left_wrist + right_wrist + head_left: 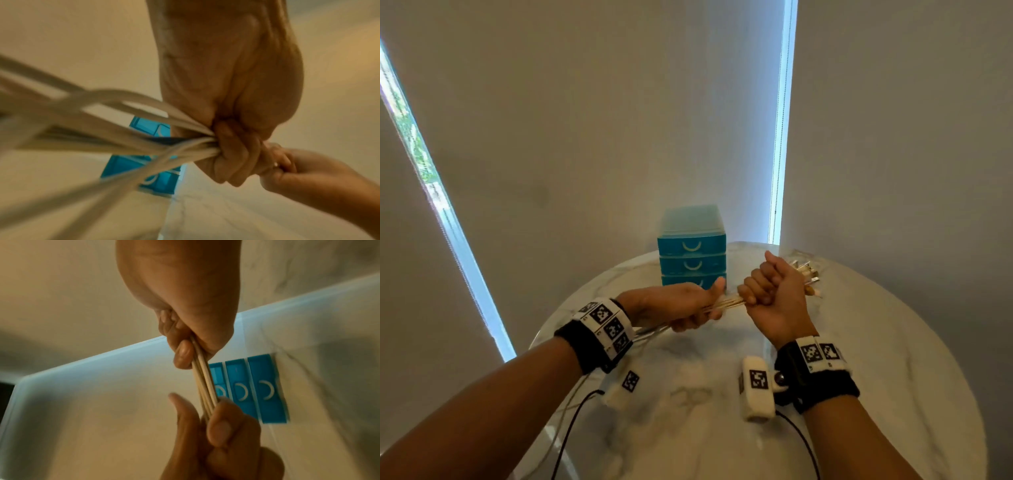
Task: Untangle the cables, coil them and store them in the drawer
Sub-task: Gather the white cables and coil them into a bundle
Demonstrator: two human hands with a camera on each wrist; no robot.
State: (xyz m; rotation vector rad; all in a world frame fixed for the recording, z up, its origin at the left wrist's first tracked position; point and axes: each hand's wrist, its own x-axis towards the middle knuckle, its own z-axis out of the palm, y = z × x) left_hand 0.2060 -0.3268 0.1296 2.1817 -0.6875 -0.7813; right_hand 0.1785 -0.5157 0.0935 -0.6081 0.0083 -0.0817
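Note:
A bundle of several white cables (726,304) stretches between my two hands above the marble table (893,359). My left hand (685,306) grips the bundle with curled fingers, thumb up. My right hand (770,287) is fisted round it just to the right; the plug ends (806,274) stick out behind that fist. In the left wrist view the cable strands (123,139) fan out blurred from the left hand (232,146). The right wrist view shows the taut cables (205,382) between the right hand (185,345) and the left hand's fingers (224,423). A blue three-drawer unit (692,251) stands behind, all drawers closed.
The round table's far edge meets pale blinds (585,137) just behind the drawer unit. Black wires (571,428) from the wrist bands hang over the table's near edge. White tagged camera pods (756,390) hang under both wrists.

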